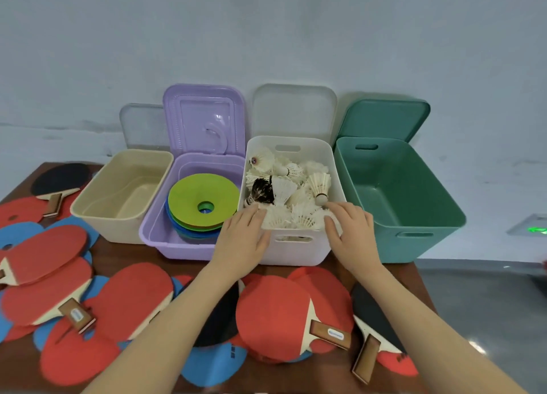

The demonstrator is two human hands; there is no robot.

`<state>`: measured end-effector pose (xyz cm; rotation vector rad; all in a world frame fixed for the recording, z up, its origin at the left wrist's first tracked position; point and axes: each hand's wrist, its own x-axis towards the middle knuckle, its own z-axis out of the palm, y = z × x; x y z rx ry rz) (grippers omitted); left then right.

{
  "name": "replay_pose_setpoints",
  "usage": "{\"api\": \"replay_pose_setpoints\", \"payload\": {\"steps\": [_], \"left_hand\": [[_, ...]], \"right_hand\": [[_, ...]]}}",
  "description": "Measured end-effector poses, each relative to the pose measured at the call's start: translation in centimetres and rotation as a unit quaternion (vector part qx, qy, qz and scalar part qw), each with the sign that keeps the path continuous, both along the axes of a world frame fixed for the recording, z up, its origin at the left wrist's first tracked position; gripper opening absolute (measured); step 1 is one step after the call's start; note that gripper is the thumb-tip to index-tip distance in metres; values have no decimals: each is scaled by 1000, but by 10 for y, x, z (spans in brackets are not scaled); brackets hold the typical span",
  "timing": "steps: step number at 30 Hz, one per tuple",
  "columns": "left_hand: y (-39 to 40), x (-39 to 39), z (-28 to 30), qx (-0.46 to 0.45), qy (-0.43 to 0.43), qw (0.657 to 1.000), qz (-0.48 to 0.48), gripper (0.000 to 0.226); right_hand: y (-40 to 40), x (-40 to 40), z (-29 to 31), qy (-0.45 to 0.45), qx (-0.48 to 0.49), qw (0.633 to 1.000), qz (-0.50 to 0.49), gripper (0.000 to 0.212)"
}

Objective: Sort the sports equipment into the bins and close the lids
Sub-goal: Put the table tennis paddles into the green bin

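While both hands sit at the near rim of the white plastic bin (pixel 296 250), the step in hand looks like settling the shuttlecocks, w/ the lid step to follow. Left hand (pixel 241 239) lies on the near-left corner, fingers fairly straight and reaching over the rim onto the white feather shuttlecocks (pixel 291 192); it grasps nothing I can make out. Right hand (pixel 352 233) rests at the near-right corner, fingers spread and relaxed, thumb down the front wall, fingertips just beside a cork-tipped shuttlecock; also no clear grasp.

Bin is heaped w/ shuttlecocks, one dark-feathered among them. Its translucent white lid (pixel 294 111) stands upright behind it against the wall. Lilac plastic bin (pixel 165 239) to the left holds a stack of flat green and blue disc markers (pixel 201 204), lid up. Beige plastic bin (pixel 118 225) and deep teal plastic bin (pixel 414 239) hold nothing visible, lids up behind them.

Red and black table tennis paddles (pixel 275 310) and loose red and blue rubber sheets (pixel 213 364) are spread over the brown table (pixel 130 254), unsorted, so approx. half the sorting remains.

Next move, prob.: either bring the white lid down, which needs the heap kept below the rim, or turn to the paddles, picking by handle and choosing btw. beige and teal.
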<state>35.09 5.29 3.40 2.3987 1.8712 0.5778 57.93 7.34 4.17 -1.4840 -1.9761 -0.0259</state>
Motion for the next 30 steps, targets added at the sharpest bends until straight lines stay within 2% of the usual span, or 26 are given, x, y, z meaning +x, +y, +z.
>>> {"api": "replay_pose_setpoints", "payload": {"steps": [3, 6, 9, 11, 14, 17, 20, 24, 30], "left_hand": [[-24, 0, -8, 44, -25, 999, -7, 49], [-51, 2, -20, 37, -53, 998, -1, 48], [-76, 2, -35, -14, -52, 998, 19, 50], [-88, 2, -45, -67, -47, 996, 36, 48], [-104, 3, -64, -173, 1, 983, 65, 55], [-117, 6, -81, -265, 17, 960, 86, 62], [-121, 12, -92, -300, -21, 949, 97, 65], [-118, 18, -95, -273, -76, 950, 128, 64], [-125, 20, -102, -256, -76, 954, 137, 61]], "right_hand": [[-34, 0, -10, 15, 33, 999, 13, 35], [-62, 2, -26, 10, 16, 1000, 19, 34], [-81, 5, -46, -11, -81, 996, 34, 41], [-89, 4, -61, -61, -177, 981, 55, 55], [-99, 3, -84, -148, -330, 929, 81, 85], [-106, -1, -101, -202, -405, 885, 109, 107], [-109, -6, -108, -223, -399, 881, 123, 114], [-107, -2, -114, -209, -398, 878, 163, 118], [-114, -7, -123, -184, -367, 900, 147, 118]]}}
